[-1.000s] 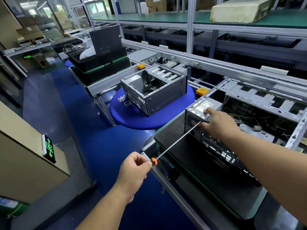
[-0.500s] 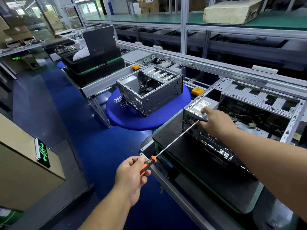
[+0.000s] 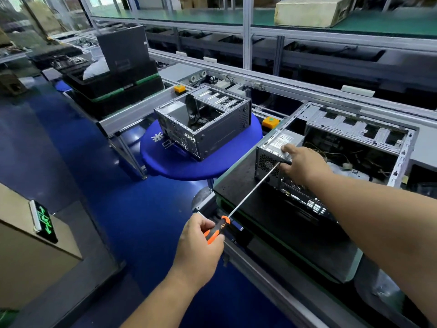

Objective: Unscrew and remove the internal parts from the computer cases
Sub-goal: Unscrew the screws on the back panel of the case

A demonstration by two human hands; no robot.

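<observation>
black mat (image 3: 272,223) near bench edge | left hand (image 3: 198,245) grips screwdriver (image 3: 238,204) | right hand (image 3: 305,164) pinches its tip at case (image 3: 331,150) corner

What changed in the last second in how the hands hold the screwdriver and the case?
The left hand slid back along the screwdriver handle: only the orange tip showed before, now the orange-and-black grip sticks out of the fist. The right hand still rests on the near case by the shaft's tip; the far case stayed put.

Left hand (image 3: 198,242) gripping orange-black screwdriver (image 3: 246,192), long shaft reaching to rear of open computer case (image 3: 331,157); right hand (image 3: 305,164) resting on power supply (image 3: 281,140) at case corner.
</observation>
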